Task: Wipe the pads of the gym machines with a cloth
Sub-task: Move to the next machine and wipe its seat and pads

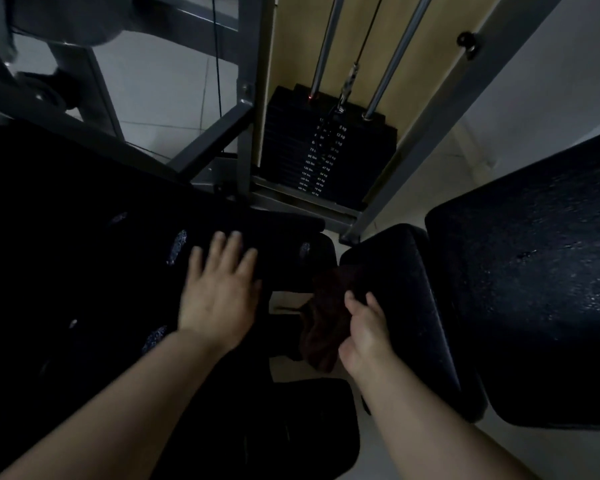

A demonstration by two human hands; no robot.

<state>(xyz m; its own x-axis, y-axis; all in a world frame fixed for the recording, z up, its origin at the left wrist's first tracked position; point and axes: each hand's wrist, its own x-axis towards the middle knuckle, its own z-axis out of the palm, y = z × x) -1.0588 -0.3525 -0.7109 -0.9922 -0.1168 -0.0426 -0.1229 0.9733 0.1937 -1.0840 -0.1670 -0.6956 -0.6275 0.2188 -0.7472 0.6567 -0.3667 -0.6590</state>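
Two hands are seen — the left hand (pixel 219 296) laid flat on a worn pad (pixel 84 237), the right hand (pixel 364 327) clutching the cloth (pixel 323 327); bunched so, it could be dragged off the narrow pad (pixel 395 306).

Dim, underexposed view; the black pads (pixel 534 289) sink into near-featureless shadow. Pale floor tiles (pixel 174 88) catch the most light, perhaps from above. Fingers (pixel 222 244) smear; wide-angle edges bend.

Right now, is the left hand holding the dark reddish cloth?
No, the right hand grips the dark reddish cloth; the left hand lies flat, fingers spread, on the large black pad.
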